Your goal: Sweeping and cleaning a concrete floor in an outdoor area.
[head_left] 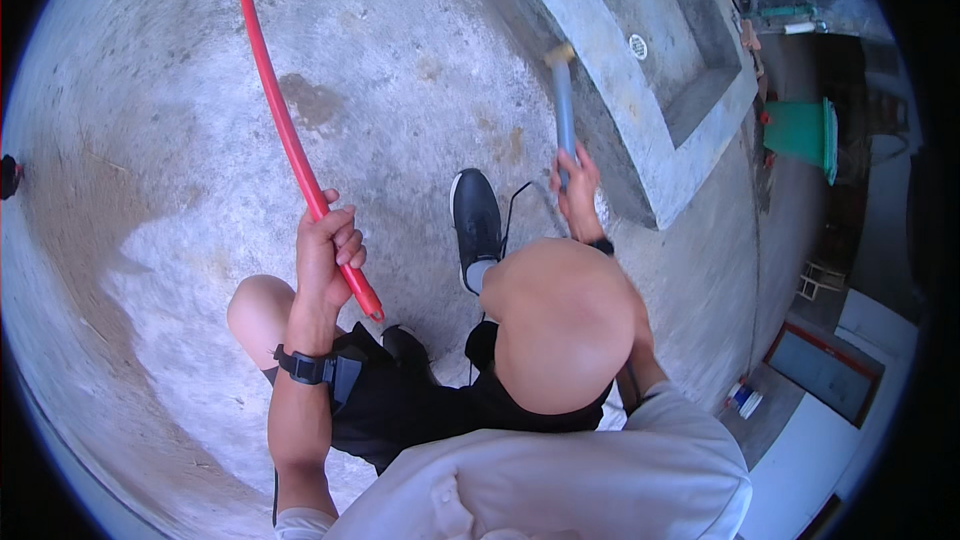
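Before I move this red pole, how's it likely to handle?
The red pole is probably fairly stiff; its bend may be lens distortion. Its smooth, shiny surface could be slippery. With your left hand near one end, the long far side will likely feel tip-heavy.

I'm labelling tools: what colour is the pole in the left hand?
The pole is red, best seen in the head view.

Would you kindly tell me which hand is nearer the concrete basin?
Right. The right hand is just left of the basin; the left hand is farther left, holding the red pole.
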The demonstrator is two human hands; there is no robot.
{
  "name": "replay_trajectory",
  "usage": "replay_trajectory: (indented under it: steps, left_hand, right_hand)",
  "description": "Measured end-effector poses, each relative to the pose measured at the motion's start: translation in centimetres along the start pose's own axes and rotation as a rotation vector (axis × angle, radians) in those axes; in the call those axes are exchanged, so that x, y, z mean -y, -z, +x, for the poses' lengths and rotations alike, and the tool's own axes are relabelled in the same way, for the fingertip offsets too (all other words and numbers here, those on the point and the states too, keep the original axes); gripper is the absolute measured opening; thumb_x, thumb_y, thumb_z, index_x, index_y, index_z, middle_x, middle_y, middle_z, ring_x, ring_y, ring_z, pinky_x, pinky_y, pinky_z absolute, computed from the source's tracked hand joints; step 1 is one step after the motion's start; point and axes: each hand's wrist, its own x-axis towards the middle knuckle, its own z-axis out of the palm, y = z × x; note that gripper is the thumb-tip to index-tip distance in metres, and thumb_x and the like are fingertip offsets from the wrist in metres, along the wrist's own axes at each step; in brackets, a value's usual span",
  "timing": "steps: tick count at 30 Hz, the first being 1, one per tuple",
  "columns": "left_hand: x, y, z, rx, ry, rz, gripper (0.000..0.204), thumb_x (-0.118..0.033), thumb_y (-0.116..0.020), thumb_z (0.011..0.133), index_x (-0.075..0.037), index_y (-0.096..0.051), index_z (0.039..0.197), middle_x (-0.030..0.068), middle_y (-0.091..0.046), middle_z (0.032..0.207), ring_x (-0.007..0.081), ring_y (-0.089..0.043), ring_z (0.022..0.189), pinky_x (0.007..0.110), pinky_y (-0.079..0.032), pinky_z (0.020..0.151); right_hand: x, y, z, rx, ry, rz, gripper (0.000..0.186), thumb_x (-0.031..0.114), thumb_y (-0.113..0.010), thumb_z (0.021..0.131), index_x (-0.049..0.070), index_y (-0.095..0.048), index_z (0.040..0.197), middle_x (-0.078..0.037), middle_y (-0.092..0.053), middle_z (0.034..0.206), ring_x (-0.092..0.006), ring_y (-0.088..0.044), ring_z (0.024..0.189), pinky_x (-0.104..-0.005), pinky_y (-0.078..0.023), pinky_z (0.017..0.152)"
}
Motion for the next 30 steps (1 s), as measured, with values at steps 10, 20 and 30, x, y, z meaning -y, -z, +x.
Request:
replay_trajectory:
  steps: [10, 20, 30]
  left_hand:
    - [0.3, 0.1, 0.4, 0.002, 0.017, 0.011, 0.027, -0.001, -0.053, 0.084, -0.012, -0.043, 0.105, -0.0029, -0.035, 0.055, 0.0071, -0.031, 0.036, 0.023, -0.028, 0.034]
    - [0.9, 0.0, 1.0, 0.037, -0.006, -0.001, 0.024, -0.001, -0.052, 0.085, -0.012, -0.045, 0.105, -0.0036, -0.033, 0.055, 0.0061, -0.03, 0.037, 0.022, -0.027, 0.034]
    - [1.6, 0.0, 1.2, 0.011, -0.005, 0.01, 0.025, -0.001, -0.052, 0.084, -0.012, -0.046, 0.105, -0.0032, -0.035, 0.056, 0.0063, -0.03, 0.037, 0.022, -0.027, 0.035]
  right_hand:
    - [2.6, -5.8, 3.8, 0.035, -0.027, 0.048, 0.037, 0.01, -0.063, 0.085, 0.0, -0.049, 0.119, -0.003, -0.053, 0.068, -0.0104, -0.045, 0.045, -0.0238, -0.033, 0.039]
    - [-1.8, 18.2, -11.7, -0.138, -0.246, -0.347, 0.056, 0.009, -0.065, 0.083, -0.001, -0.043, 0.133, -0.005, -0.058, 0.069, -0.0095, -0.048, 0.045, -0.0235, -0.036, 0.039]
    - [-2.9, 18.2, -5.5, -0.095, -0.132, -0.254, 0.045, 0.006, -0.06, 0.084, 0.0, -0.049, 0.127, -0.005, -0.056, 0.071, -0.0102, -0.046, 0.045, -0.0238, -0.037, 0.042]
